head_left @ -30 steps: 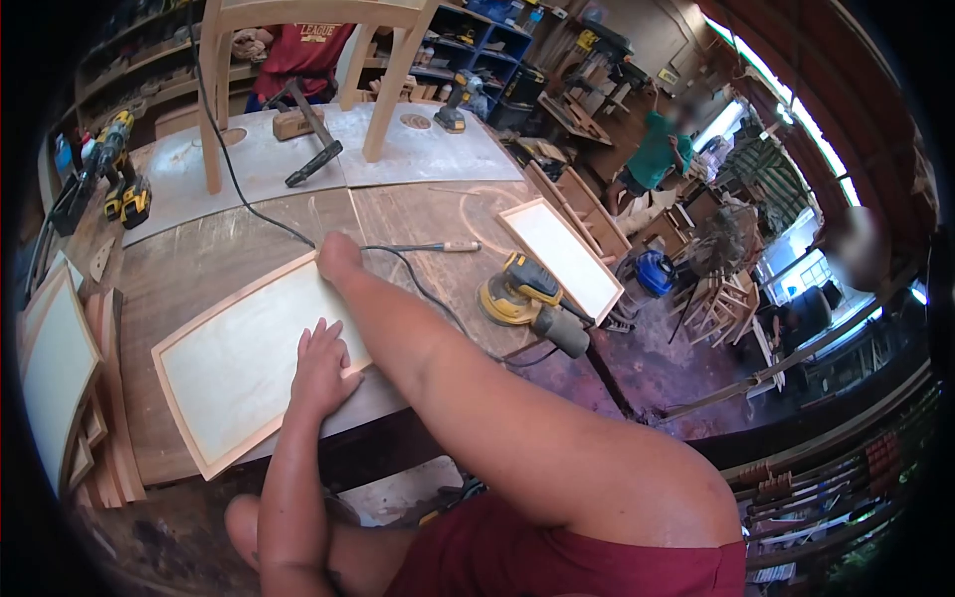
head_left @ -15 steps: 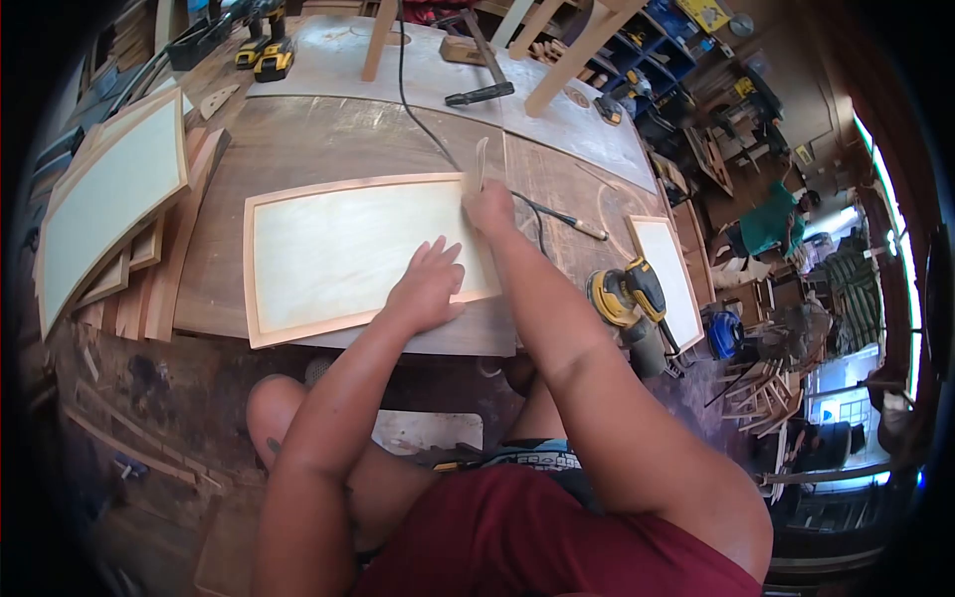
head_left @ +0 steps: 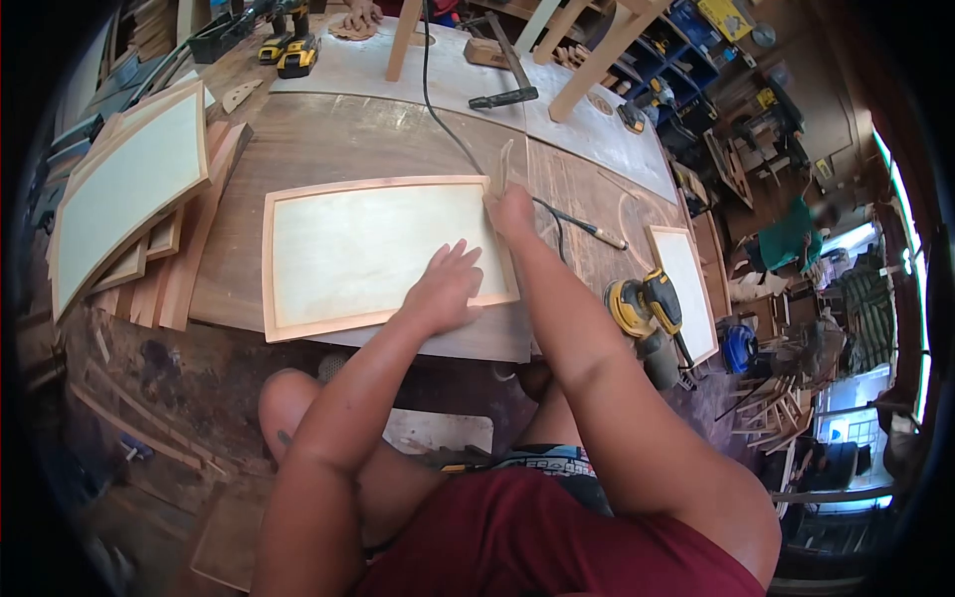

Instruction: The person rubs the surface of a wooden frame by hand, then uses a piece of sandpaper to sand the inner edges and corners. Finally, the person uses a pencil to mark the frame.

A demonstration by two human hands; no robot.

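A framed panel with a pale centre and light wood edges [head_left: 368,249] lies on the brown wooden table [head_left: 348,129]. My left hand [head_left: 445,289] rests on the panel's lower right part, fingers spread, holding nothing. At the panel's upper right corner, my right hand [head_left: 510,211] is closed round a thin pale strip [head_left: 505,164], which may be sandpaper or wood. Its fingertips are partly hidden. A black cord runs just beyond that hand to a slim tool [head_left: 595,233] on the table.
More framed panels [head_left: 139,189] are stacked at the left. A yellow sander [head_left: 645,303] and another panel [head_left: 684,289] are at the right. Beyond lie a hammer [head_left: 504,98] and drills [head_left: 296,55]. Someone's hand [head_left: 362,14] touches the far table edge; a person in green [head_left: 789,237] is at the right.
The view has shifted, so the scene sits farther right. Another person's hand has come into sight at the far edge. My hands keep nearly the same places on the panel.
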